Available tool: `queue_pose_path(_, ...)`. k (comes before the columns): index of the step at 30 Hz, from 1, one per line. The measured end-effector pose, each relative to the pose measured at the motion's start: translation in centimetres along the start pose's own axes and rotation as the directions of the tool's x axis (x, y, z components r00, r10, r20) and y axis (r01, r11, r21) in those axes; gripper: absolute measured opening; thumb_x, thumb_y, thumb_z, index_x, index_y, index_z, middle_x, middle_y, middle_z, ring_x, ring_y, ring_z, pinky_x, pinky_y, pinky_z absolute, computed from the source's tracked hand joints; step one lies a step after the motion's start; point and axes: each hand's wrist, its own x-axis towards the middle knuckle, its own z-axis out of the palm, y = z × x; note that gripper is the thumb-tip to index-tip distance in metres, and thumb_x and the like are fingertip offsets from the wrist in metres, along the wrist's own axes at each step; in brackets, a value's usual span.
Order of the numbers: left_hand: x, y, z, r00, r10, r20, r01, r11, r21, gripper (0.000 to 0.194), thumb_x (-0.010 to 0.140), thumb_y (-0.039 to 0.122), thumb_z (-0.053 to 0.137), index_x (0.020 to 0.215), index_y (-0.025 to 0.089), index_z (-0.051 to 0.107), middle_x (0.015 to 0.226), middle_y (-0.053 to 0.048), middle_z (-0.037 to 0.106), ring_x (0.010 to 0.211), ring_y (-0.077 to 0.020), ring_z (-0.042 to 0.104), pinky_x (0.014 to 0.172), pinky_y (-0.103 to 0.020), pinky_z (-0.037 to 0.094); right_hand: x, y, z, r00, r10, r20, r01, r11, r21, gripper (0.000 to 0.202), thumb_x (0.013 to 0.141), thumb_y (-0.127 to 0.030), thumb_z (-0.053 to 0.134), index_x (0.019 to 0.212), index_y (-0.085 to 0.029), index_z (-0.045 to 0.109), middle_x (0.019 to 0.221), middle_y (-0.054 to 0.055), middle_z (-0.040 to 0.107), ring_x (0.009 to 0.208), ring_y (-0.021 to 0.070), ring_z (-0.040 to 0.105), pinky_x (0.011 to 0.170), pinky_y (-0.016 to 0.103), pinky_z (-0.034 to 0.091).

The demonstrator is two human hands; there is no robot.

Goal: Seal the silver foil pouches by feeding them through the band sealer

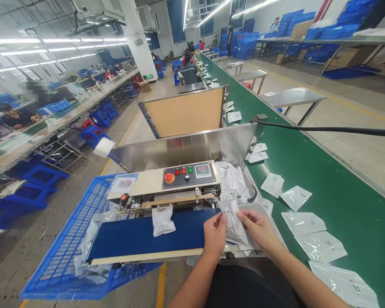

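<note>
Between my two hands is a white plastic pouch [233, 223], pinched at both sides near the right end of a band sealing machine [141, 185]. My left hand [215, 233] grips its left edge, thumb against fingers. On the other edge, my right hand [256, 226] pinches the pouch in the same way. Another filled white pouch [163, 221] hangs from the sealer's band over the blue belt [125, 239]. More white pouches [234, 182] lie heaped just beyond my hands, by the machine's control panel [189, 174].
A green conveyor [324, 179] runs along the right, carrying several flat white pouches [319, 246]. A blue crate [64, 248] with pouches stands at the belt's left end. Metal-edged partitions [186, 147] rise behind the machine. A black cable [324, 128] crosses the conveyor. People sit at distant lines.
</note>
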Motion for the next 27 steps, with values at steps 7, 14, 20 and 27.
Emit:
queue_pose_path(7,1.0,-1.5,0.9,0.995,-0.080,-0.055,0.075,0.993,-0.089,0.062,0.058,0.065,0.101,0.087,0.012,0.087,0.087,-0.016,0.084,0.080,-0.0277,0.077,0.078,-0.038,0.063,-0.7,1.5,-0.6,0.981,-0.041,-0.190,0.061,0.993,0.104,0.064,0.071,-0.081,0.084,0.093,-0.022,0.073,0.080,0.004,0.074,0.071,0.0216,0.065,0.066,0.032,0.056)
queue_pose_path(14,1.3,-1.7,1.7,0.940,-0.322,-0.110,0.257,0.885,-0.388,0.066,0.045,0.061,0.106,0.084,0.014,0.081,0.084,-0.011,0.081,0.070,-0.0195,0.073,0.068,-0.030,0.056,-1.4,1.9,-0.4,0.955,-0.067,-0.289,0.097,0.991,0.093,0.057,0.075,-0.074,0.084,0.096,-0.023,0.073,0.083,0.005,0.075,0.074,0.0226,0.067,0.066,0.032,0.056)
queue_pose_path(20,3.1,-2.6,1.0,0.928,-0.269,-0.259,0.224,0.956,-0.191,0.051,0.046,0.051,0.103,0.068,0.012,0.078,0.059,-0.003,0.069,0.053,-0.0142,0.060,0.055,-0.026,0.047,2.1,1.7,-0.3,0.969,-0.001,-0.245,-0.024,0.995,-0.100,0.041,0.077,-0.062,0.076,0.073,-0.022,0.069,0.066,0.003,0.069,0.061,0.0197,0.062,0.058,0.030,0.049)
queue_pose_path(27,3.7,-1.9,-2.6,0.890,-0.243,-0.387,0.178,0.964,-0.197,0.046,0.051,0.048,0.100,0.070,0.014,0.077,0.063,-0.004,0.073,0.056,-0.0171,0.065,0.055,-0.027,0.049,5.6,1.1,3.5,0.990,0.113,-0.084,-0.120,0.989,-0.085,0.033,0.075,-0.050,0.081,0.064,-0.025,0.063,0.061,0.002,0.069,0.060,0.0188,0.066,0.054,0.028,0.049)
